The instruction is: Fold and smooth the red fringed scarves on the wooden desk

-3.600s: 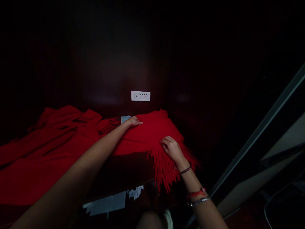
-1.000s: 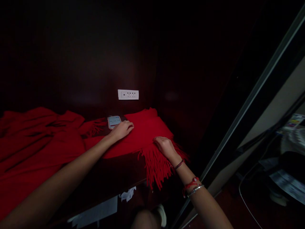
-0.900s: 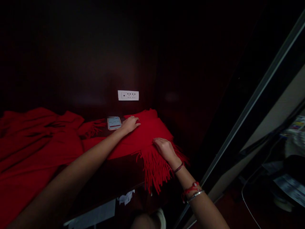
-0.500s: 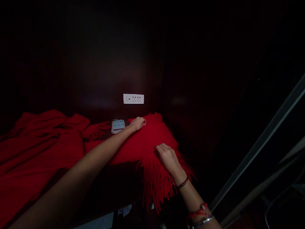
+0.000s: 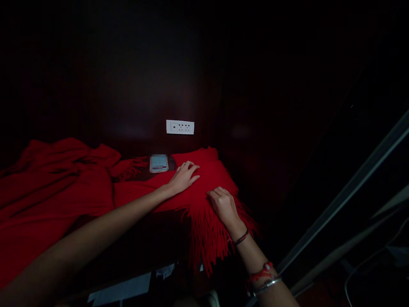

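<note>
A red fringed scarf [image 5: 209, 170] lies across a dark surface, its tassels hanging over the front edge. On its upper part rests my left hand [image 5: 184, 177], with thumb and fingers apart and nothing between them. Lower and to the right, just above the fringe, my right hand [image 5: 222, 204] has its fingers pinched together at the scarf's cloth. Bracelets circle the right wrist and forearm. More bunched red cloth stretches away to the left; I cannot tell whether it is all one piece.
A phone [image 5: 159, 163] with its screen lit lies behind the scarf. A white socket plate [image 5: 180, 127] is on the dark back wall. Pale flat items [image 5: 121, 290] show below the front edge. A long pale edge strip [image 5: 345, 194] slants along the right side.
My left hand has drawn back toward me from the scarf's far part, and its closed fingers have spread. The right hand has stayed at nearly the same spot on the scarf.
</note>
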Demonstrator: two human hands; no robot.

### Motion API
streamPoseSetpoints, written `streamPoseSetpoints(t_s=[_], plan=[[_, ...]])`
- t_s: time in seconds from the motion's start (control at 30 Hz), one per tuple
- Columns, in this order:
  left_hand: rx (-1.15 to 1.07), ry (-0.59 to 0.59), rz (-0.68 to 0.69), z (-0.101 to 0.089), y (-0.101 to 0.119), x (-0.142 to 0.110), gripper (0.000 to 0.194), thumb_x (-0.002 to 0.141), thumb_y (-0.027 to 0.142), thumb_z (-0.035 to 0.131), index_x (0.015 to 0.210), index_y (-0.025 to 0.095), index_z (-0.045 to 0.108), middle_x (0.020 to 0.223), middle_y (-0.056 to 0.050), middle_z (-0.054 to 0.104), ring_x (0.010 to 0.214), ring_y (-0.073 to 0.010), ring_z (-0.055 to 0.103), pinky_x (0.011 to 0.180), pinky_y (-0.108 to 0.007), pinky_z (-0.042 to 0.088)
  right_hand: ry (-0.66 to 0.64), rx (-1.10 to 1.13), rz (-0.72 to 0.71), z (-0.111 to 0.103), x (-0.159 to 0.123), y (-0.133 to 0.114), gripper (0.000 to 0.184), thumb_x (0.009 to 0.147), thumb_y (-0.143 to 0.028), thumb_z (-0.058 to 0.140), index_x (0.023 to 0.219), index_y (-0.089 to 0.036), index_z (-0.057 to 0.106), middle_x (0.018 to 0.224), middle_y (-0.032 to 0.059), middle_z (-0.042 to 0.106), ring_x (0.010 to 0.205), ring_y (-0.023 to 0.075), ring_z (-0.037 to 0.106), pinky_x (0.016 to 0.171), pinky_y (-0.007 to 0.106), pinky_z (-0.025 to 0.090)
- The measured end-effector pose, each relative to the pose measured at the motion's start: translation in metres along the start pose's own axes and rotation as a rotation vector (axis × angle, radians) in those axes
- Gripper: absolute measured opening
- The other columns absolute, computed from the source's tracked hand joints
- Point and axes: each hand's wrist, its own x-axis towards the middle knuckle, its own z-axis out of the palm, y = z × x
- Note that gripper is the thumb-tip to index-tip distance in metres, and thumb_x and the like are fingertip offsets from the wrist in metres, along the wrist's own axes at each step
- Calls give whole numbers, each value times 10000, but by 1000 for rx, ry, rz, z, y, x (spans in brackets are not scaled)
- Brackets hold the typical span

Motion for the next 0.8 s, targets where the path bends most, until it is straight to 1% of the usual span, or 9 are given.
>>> streamPoseSetpoints(t_s=[0.07,0.13,0.2,0.27,0.4,0.57,0.63,0.7,0.8], plan=[[-35,-63,117,-9,14,-28,301,782,395,406,982,182,480,979,-51,454,920,-168,447,826,-298,359,17,22,11,1,0,1,201,817,-189,394,842,-198,593,711,33,568,696,142,470,686,256,359],[7,-176,189,-17,22,-51,283,773,405,411,938,188,486,941,-43,471,864,-165,472,775,-285,391,28,41,17,1,0,1,203,817,-196,394,839,-190,596,709,36,571,681,142,471,675,254,363],[89,-257,221,-22,23,-63,232,780,333,407,948,190,479,962,-52,483,868,-175,484,744,-283,406,38,64,20,1,0,1,201,815,-201,398,836,-183,597,707,39,575,673,143,474,667,255,368],[164,-289,239,-23,19,-67,224,773,221,394,984,192,466,1014,-64,485,919,-186,480,747,-285,408,50,98,24,1,0,2,189,808,-201,412,842,-178,596,722,43,580,685,147,481,673,258,373],[237,-293,237,-23,4,-69,307,746,101,361,1024,194,454,1069,-83,484,964,-197,476,715,-288,420,85,184,52,1,-1,5,163,782,-173,447,860,-181,590,773,44,583,732,153,489,698,265,385],[244,-342,247,-27,-8,-73,258,768,94,330,922,194,512,911,-67,545,795,-182,537,593,-270,428,121,305,111,4,-2,12,161,746,-115,455,792,-177,596,772,44,581,759,153,499,710,268,399],[226,-327,284,-33,-8,-73,213,780,137,353,883,189,533,900,-67,542,797,-182,530,630,-280,425,100,363,117,5,-2,13,182,717,-84,455,777,-177,598,767,37,585,758,146,506,717,268,404],[196,-265,304,-38,-6,-72,191,796,239,381,860,182,551,948,-77,525,861,-195,506,726,-316,402,89,414,127,3,-2,12,226,671,-48,449,778,-175,602,793,35,590,781,141,512,746,272,402],[96,-160,266,-41,-7,-70,324,807,407,349,966,198,537,1129,-84,445,1039,-213,405,875,-360,306,79,485,139,-2,-3,9,301,615,-30,437,817,-174,607,870,38,589,843,140,514,809,287,387]])
